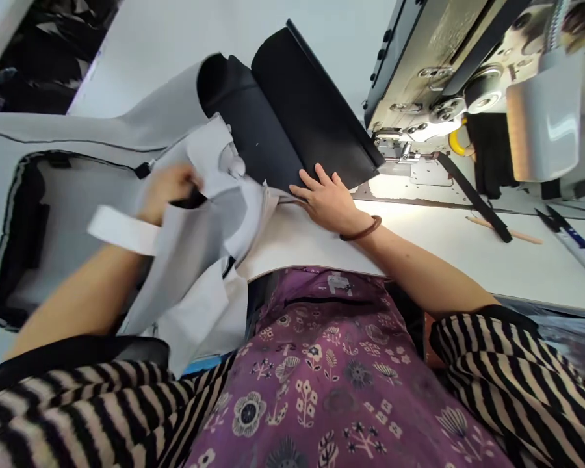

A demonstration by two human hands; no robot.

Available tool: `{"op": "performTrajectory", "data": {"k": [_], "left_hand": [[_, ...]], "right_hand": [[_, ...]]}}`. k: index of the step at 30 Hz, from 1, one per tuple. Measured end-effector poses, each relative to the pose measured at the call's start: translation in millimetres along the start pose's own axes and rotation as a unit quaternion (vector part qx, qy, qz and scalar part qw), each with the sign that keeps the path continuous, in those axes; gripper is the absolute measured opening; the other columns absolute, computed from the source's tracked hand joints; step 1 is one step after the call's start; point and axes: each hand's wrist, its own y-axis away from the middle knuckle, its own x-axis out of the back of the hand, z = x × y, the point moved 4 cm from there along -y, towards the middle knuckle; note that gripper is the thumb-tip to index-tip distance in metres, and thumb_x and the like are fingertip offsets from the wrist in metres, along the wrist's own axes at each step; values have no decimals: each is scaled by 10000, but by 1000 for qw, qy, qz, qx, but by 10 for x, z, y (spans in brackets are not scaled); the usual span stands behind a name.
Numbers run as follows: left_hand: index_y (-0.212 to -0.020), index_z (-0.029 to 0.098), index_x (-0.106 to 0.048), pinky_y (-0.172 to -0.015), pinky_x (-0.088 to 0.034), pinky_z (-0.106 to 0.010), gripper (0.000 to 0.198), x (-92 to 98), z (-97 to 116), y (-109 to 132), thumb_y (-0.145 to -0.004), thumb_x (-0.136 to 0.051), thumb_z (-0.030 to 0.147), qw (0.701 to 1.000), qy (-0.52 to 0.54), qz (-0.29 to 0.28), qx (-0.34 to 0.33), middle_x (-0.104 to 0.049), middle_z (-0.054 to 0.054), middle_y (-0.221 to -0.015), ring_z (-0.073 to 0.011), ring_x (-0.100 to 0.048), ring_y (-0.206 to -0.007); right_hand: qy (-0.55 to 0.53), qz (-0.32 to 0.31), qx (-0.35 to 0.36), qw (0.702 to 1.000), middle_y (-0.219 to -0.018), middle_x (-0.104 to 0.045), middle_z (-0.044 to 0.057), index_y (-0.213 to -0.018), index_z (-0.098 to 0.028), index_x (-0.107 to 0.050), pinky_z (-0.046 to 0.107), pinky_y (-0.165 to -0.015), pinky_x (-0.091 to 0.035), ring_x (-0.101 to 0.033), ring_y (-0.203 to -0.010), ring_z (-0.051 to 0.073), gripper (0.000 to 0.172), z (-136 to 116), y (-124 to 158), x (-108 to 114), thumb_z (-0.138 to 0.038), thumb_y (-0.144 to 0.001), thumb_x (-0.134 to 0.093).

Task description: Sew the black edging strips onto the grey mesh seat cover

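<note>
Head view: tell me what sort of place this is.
Most likely a sewing workshop. A heavy industrial sewing machine stands at a white worktable, and cut panels of grey fabric and black fabric lie in front of it.

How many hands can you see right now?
2. The left hand is among pale grey fabric; the right hand lies spread on black fabric, near the sewing machine.
</note>
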Motion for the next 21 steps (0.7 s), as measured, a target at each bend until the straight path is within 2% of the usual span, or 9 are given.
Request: {"op": "performTrajectory", "data": {"k": [2,5,7,8,11,13,15,17,21], "left_hand": [[-1008,185,-571,-694,-447,-307,290,-217,0,-107,-950,-321,320,1000,-12,-13,-3,-622,-14,-835,-165,-560,-764],[-1148,105,-525,-861,-463,-399,379,-462,128,-157,-960,-347,381,997,-55,46,-29,-611,-148,-1128,-246,-572,-1018],[-1159,110,-550,-983,-422,-426,372,-539,191,-175,-957,-370,367,993,-72,50,-85,-589,-170,-1234,-272,-535,-1154],[-1159,136,-570,-1004,-417,-406,339,-562,216,-186,-955,-371,320,988,-75,22,-131,-604,-148,-1243,-256,-538,-1169],[-1282,204,-529,-948,-458,-326,415,-559,294,-222,-934,-309,152,958,-98,-87,-255,-619,-88,-1274,-198,-581,-1136],[-1383,202,-435,-882,-479,-316,459,-501,374,-287,-945,-301,162,953,-125,-111,-253,-605,-97,-1295,-211,-611,-1097],[-1428,195,-374,-799,-492,-319,463,-432,495,-394,-970,-330,244,967,-139,-87,-195,-609,-111,-1274,-236,-657,-999],[-1425,173,-390,-738,-488,-339,458,-398,643,-507,-981,-314,255,974,-157,-49,-159,-618,-140,-1236,-264,-679,-931],[-1233,113,-596,-749,-479,-377,468,-389,839,-730,-971,-210,151,964,-158,12,-214,-654,-182,-1119,-298,-665,-978]], "right_hand": [[6,5,17,1000,-1534,-370,132,-1412,-235,-482,666,-1026,-364,-297,-1414,420,465,-23,14,-5,-230,-951,-420],[12,27,30,999,-1524,-385,135,-1415,-246,-477,663,-1020,-374,-303,-1412,418,482,-19,40,-36,-216,-935,-453],[13,37,29,999,-1518,-394,137,-1408,-249,-485,668,-1012,-378,-310,-1407,424,466,-5,51,-59,-248,-943,-458],[14,39,29,999,-1516,-395,138,-1406,-249,-488,670,-1009,-380,-314,-1404,426,460,0,53,-67,-266,-947,-458],[14,39,27,999,-1516,-394,140,-1404,-251,-489,676,-1006,-379,-316,-1403,426,458,1,51,-71,-288,-949,-464],[12,38,24,999,-1517,-392,144,-1404,-250,-490,679,-1005,-376,-314,-1404,424,457,-4,47,-64,-292,-949,-463],[8,38,21,999,-1518,-391,144,-1399,-249,-496,679,-1009,-371,-312,-1406,423,452,-10,47,-55,-299,-951,-463],[3,37,18,999,-1519,-392,138,-1397,-253,-500,673,-1019,-366,-307,-1411,418,449,-16,55,-47,-309,-953,-462],[-9,29,11,999,-1523,-390,124,-1398,-262,-502,661,-1046,-348,-289,-1424,405,442,-23,69,-43,-333,-964,-451]]}}
